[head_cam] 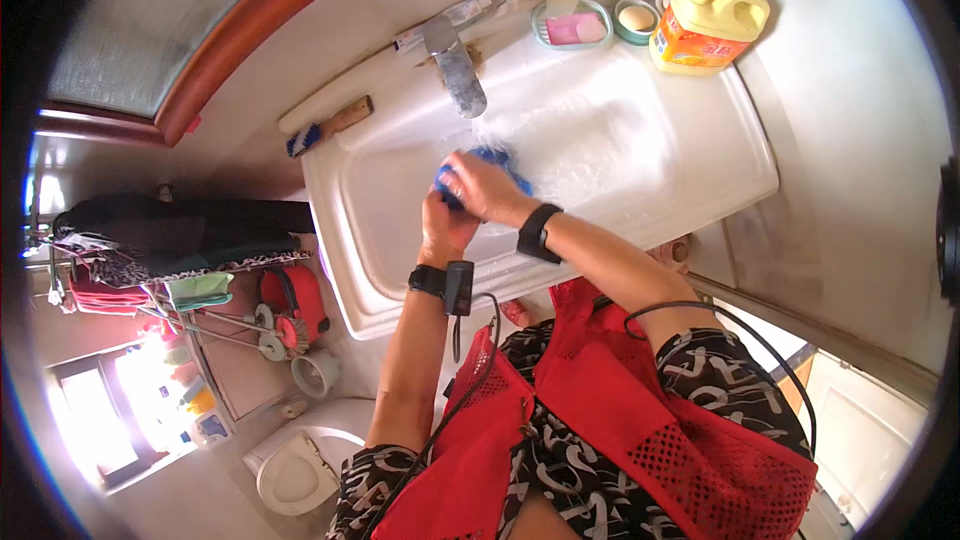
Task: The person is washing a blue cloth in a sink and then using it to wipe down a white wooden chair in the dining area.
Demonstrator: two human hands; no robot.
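Both of my hands are over the white washbasin (360, 240), gripping a wet blue cloth (496, 159). My left hand (448, 225) holds it from below and the left. My right hand (487, 187) lies across the top, its fingers curled over the fabric and slightly blurred. Part of the cloth is hidden by the fingers, and a loose end spreads out on the right. Just above, a metal faucet (457, 75) runs water, which splashes next to the cloth and over the basin's bottom.
Along the basin's back rim stand a soap dish (571, 28), a round dish with soap (636, 19) and a yellow pump jug (705, 30). A scrub brush (330, 126) lies on the left corner. A toilet (298, 474) and hanging towels (112, 294) are at the left.
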